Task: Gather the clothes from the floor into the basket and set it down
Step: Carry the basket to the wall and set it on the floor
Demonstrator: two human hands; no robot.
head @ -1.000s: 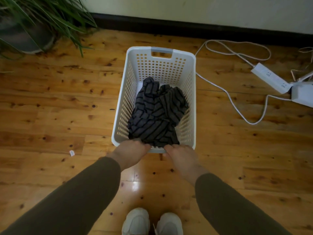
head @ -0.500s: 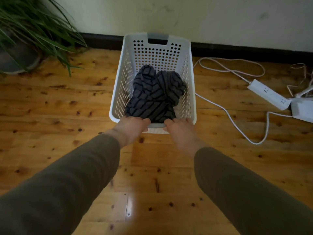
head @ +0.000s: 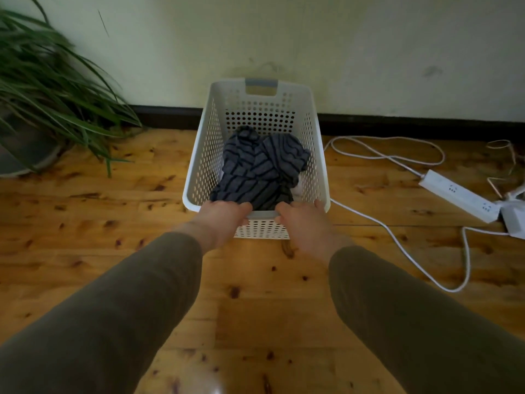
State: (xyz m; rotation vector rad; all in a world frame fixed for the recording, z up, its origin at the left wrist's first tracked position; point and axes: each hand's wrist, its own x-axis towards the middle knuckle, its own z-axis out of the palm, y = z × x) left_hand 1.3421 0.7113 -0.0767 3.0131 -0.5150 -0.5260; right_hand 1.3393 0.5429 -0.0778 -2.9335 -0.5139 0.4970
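A white perforated laundry basket [head: 204, 155] with a grey far handle stands on the wooden floor close to the wall. A dark grey striped garment [head: 257, 172] lies crumpled inside it. My left hand [head: 224, 217] grips the near rim on the left. On the right of that same rim, my right hand [head: 302, 220] has its fingers curled over the edge. Both arms wear olive sleeves.
A potted plant [head: 48, 89] with long green leaves stands at the left by the wall. To the right of the basket lie a white power strip [head: 457, 194], its looping white cable [head: 397, 243] and a white device [head: 515, 220]. A dark skirting board runs along the wall.
The basket has moved away from me towards the wall, both hands staying on its near rim. The view has tilted up, so my shoes are out of sight.
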